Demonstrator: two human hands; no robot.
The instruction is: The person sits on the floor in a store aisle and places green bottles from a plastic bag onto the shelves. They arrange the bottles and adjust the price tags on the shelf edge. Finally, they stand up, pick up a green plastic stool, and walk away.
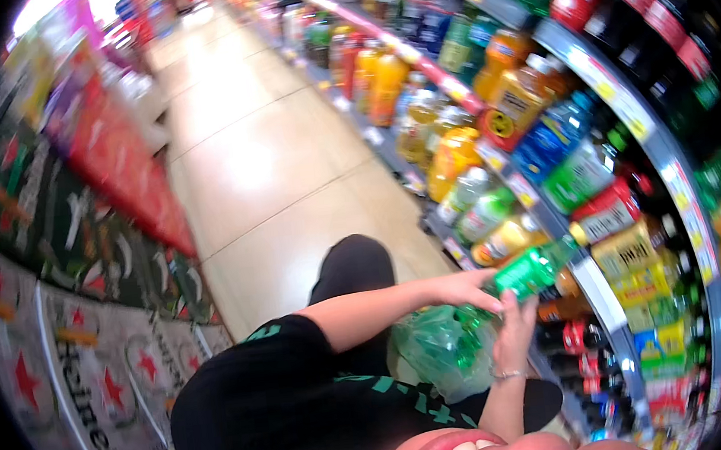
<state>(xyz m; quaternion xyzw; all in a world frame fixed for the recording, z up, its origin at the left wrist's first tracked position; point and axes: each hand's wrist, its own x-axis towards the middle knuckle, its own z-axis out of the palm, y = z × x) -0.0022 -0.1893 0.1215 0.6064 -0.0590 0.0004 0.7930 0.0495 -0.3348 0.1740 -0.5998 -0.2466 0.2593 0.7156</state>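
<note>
A green plastic drink bottle (525, 274) lies slanted between my two hands, its neck towards the shelf. My left hand (467, 289) grips it near its base. From below, my right hand (516, 324), with a bracelet at the wrist, has its fingers against the bottle's side. Just under the hands, between my knees, sits a thin translucent green plastic bag (444, 353). Shiny green shapes like bottles show inside it; their number cannot be told.
Curved shelves (601, 289) with price tags and rows of drink bottles stand close on the right. Beer cartons (108, 379) line the left, with a red package (128, 176) above them. A tiled aisle floor (256, 157) runs between. My knee (354, 264) juts into it.
</note>
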